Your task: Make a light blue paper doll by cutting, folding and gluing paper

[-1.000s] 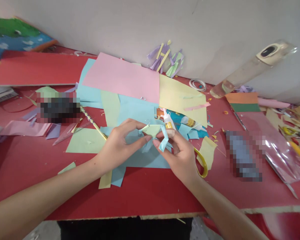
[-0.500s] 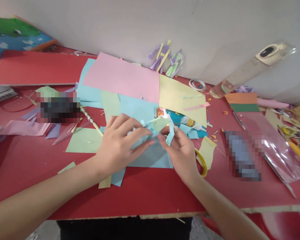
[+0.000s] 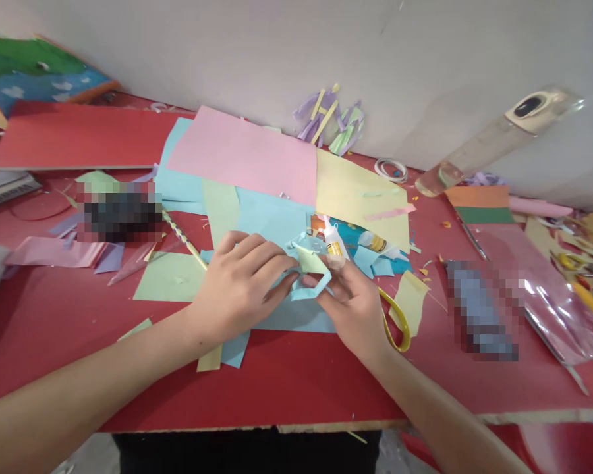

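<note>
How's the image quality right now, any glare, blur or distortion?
Head view: glare streaks the clear plastic sleeve; the bottle casts a soft shadow on the wall; wide-angle stretch at the edges; coarse pixel blocks hide two things; small print is too soft to read.

Head view: single, worn on the person's head; faces forward and down over the bench [image 3: 296, 388], both grips near centre, wall [image 3: 257, 52] beyond.
</note>
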{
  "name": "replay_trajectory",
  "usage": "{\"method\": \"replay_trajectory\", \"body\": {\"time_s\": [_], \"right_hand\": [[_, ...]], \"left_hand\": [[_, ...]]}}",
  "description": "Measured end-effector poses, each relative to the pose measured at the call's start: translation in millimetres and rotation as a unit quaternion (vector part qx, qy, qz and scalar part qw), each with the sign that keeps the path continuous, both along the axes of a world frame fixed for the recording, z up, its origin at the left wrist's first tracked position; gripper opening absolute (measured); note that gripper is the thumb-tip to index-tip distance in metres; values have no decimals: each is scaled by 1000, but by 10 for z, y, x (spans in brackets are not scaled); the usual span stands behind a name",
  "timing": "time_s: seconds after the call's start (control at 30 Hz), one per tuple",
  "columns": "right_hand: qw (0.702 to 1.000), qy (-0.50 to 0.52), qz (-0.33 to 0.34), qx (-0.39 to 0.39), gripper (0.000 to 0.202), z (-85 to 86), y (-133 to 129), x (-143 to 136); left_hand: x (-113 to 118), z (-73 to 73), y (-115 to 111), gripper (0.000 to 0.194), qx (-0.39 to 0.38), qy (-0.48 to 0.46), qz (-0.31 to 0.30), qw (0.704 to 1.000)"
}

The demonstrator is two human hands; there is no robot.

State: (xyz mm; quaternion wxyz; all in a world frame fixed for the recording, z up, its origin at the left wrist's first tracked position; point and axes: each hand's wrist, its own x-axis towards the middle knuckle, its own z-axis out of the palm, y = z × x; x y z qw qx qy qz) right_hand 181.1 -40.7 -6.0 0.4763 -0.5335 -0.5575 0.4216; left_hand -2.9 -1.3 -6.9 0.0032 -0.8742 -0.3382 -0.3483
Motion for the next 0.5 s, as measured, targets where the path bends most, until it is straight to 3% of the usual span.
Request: {"method": "replay_trajectory", "body": {"time_s": [0.27, 0.5], "right_hand": [[999, -23, 6, 21, 15, 0, -2, 9], [999, 13, -33, 29, 20, -27, -2, 17]], "left_hand": [[9, 3, 4, 3, -8, -14, -8, 1000], [4, -14, 9, 8, -27, -61, -8, 998]]}}
